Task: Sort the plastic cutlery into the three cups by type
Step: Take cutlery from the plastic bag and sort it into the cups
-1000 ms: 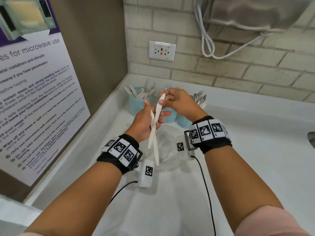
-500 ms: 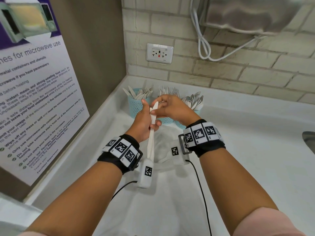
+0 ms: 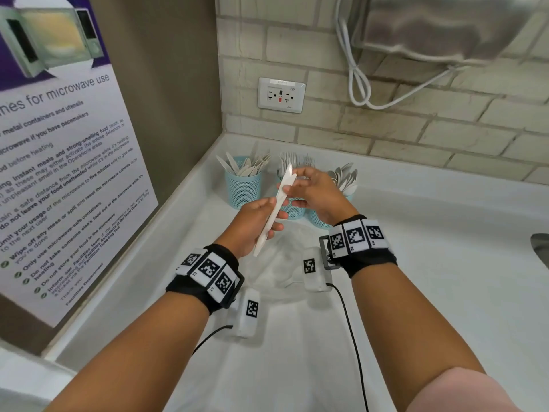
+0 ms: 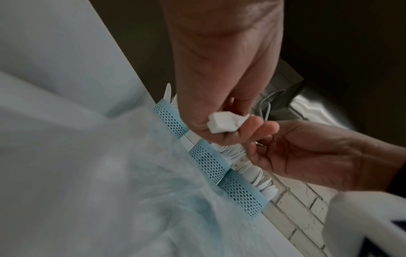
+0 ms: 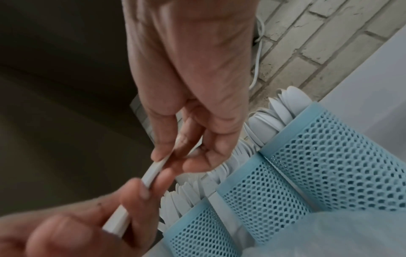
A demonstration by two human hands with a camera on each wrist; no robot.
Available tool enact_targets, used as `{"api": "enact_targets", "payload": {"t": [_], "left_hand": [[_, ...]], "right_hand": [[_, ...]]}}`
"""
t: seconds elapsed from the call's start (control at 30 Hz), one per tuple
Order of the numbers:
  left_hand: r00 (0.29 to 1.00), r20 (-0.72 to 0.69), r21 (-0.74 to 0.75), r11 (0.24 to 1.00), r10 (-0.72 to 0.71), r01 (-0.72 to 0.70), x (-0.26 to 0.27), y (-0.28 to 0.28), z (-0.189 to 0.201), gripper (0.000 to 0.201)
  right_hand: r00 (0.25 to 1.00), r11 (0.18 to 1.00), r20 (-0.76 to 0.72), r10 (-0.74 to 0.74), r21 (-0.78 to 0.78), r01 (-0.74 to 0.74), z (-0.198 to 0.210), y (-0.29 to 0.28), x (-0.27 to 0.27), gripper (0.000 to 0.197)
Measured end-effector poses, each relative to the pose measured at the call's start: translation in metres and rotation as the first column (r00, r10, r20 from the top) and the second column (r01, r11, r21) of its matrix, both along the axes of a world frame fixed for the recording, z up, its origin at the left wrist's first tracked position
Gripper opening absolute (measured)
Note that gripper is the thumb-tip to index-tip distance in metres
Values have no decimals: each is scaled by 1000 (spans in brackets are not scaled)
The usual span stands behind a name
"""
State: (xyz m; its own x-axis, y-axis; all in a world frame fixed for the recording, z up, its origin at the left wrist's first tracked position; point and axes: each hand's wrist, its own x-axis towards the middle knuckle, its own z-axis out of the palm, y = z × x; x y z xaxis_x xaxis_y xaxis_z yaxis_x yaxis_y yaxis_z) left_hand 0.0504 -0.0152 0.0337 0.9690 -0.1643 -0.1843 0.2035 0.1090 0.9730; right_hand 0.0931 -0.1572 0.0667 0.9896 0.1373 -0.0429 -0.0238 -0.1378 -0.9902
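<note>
Knives in both hands, above the cups.
My left hand (image 3: 252,224) grips the knives (image 3: 276,206) low on the handles; right hand (image 3: 315,191) pinches them near the tips. Likely next: the knife cup (image 3: 243,188), far left on the tabletop (image 3: 445,263). I'd square the stack, tilt handles down, then drop them in.

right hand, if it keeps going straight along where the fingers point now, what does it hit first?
Likely the white knives it pinches with the left hand; beyond them, the knife cup. Depth unclear.
</note>
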Motion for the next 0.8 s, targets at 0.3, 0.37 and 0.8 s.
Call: {"api": "enact_targets", "payload": {"t": [0.3,0.37,0.8], "left_hand": [[1000,0,94,995,-20,20,3,11,-2,32],[1000,2,110,994,-7,7,5,14,-3,32],[992,-53,756,645,-110,112,9,52,-28,58]], "right_hand": [[991,997,123,-55,56,49,5,0,18,56],[986,999,166,4,-38,2,5,5,22,46],[739,881,488,-464,167,443,51,18,80,23]]}}
